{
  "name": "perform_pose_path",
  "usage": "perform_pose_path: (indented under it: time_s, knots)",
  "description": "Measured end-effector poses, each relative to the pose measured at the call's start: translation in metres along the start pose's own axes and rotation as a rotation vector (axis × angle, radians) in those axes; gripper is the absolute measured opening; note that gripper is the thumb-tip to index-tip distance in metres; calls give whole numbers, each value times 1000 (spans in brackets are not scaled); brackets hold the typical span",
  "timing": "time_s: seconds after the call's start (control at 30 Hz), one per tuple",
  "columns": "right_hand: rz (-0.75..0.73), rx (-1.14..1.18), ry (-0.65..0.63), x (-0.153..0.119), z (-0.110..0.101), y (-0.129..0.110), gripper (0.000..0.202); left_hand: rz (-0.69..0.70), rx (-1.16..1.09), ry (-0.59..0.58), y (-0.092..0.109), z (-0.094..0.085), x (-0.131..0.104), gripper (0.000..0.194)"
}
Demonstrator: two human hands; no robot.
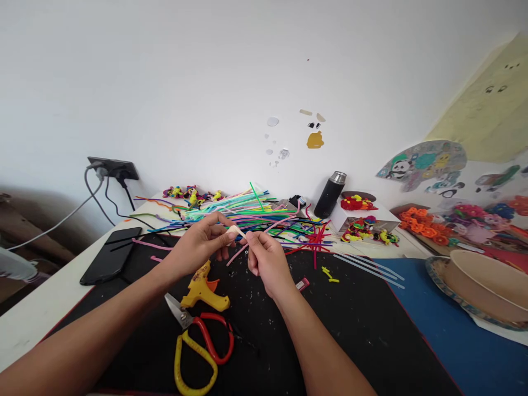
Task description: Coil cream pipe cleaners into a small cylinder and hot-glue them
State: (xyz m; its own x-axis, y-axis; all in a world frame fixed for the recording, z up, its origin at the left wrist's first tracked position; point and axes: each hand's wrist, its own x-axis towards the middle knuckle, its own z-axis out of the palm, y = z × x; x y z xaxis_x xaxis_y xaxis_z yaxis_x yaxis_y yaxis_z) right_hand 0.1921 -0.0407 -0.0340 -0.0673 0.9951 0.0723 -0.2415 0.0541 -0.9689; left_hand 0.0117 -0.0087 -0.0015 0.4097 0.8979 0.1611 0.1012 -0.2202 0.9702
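Note:
My left hand point(208, 239) and my right hand point(266, 258) meet above the black mat point(334, 335), both closed in a pinch. Between their fingertips runs a short cream-white pipe cleaner point(237, 231), its far end partly hidden by my fingers. A pink pipe cleaner shows just beneath, and I cannot tell whether it is touched. Under my left wrist lies a yellow glue gun point(206, 291). Nearer to me are scissors point(196, 346) with one red and one yellow handle, blades apart.
Behind my hands spreads a pile of coloured pipe cleaners point(231, 212). A black phone point(109, 258) lies left. A dark flask point(330, 195) leans near the wall. Clear glue sticks point(371, 267), yellow bits point(330, 275) and a large bowl point(490, 280) are to the right.

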Motion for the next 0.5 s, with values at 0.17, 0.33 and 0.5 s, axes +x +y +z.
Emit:
perform_pose_path:
  time_s: [0.17,0.33,0.5]
  knots:
    - [-13,1,-1,0,0,1,46,1,8,0,-1,2,0,44]
    - [-22,-13,-7,0,1,1,41,-14,6,-6,0,4,-2,39]
    - [-23,6,21,2,0,2,40,-24,-14,-27,-5,2,-1,36]
